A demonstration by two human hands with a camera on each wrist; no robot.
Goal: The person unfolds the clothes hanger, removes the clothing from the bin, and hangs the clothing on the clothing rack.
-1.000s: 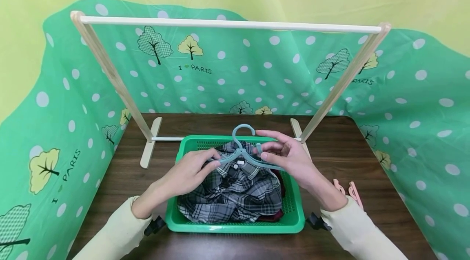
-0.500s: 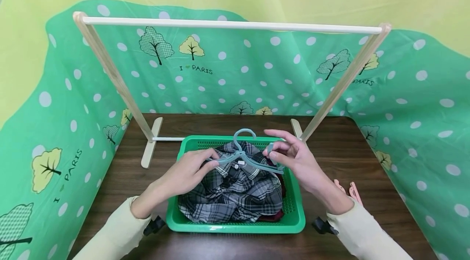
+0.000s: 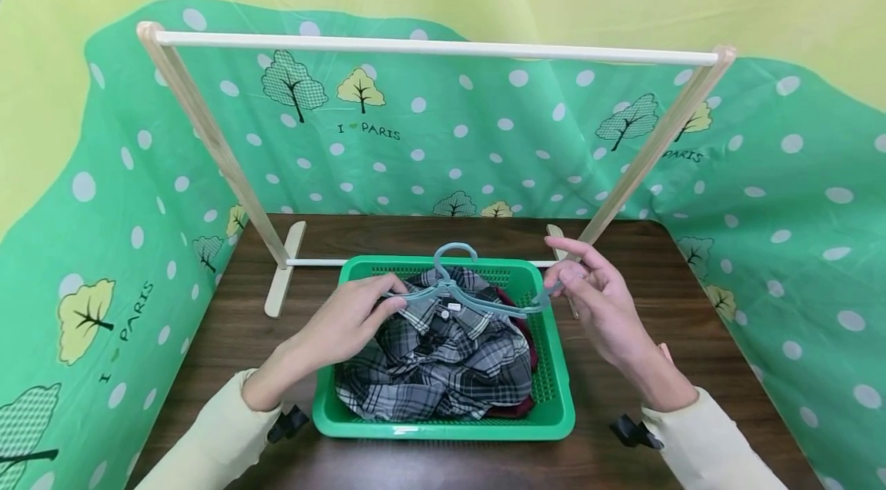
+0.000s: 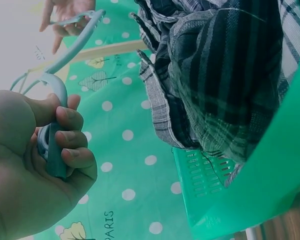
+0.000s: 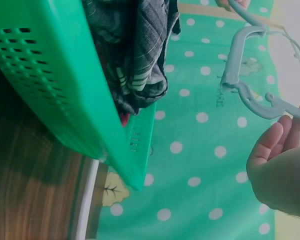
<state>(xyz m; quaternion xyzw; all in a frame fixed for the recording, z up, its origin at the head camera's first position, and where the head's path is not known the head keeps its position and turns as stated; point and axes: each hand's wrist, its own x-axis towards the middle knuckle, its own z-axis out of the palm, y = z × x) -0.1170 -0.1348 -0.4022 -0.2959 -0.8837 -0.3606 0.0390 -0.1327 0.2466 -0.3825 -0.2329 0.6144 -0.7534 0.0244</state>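
A light blue folding hanger (image 3: 498,309) is held over a basket, hook upward. My left hand (image 3: 353,321) grips its left arm; in the left wrist view the fingers of the left hand (image 4: 20,155) curl round the hanger (image 4: 80,42). At the other end my right hand (image 3: 602,305) pinches the hinged end piece, which extends outward; the right wrist view shows this hand (image 5: 285,160) and the jointed hanger arm (image 5: 235,57). Below lies a crumpled grey-and-black plaid shirt (image 3: 443,359) in the green basket (image 3: 443,430).
Dark red cloth (image 3: 515,407) shows under the shirt's right side. Behind the basket stands a wooden rack with a white top rail (image 3: 443,48). A pink piece (image 3: 666,351) peeks out behind my right wrist on the brown table (image 3: 699,321).
My right hand has moved right, away from the hook, swinging the folded end piece of the hanger outward. My left hand keeps its grip and has shifted slightly left.
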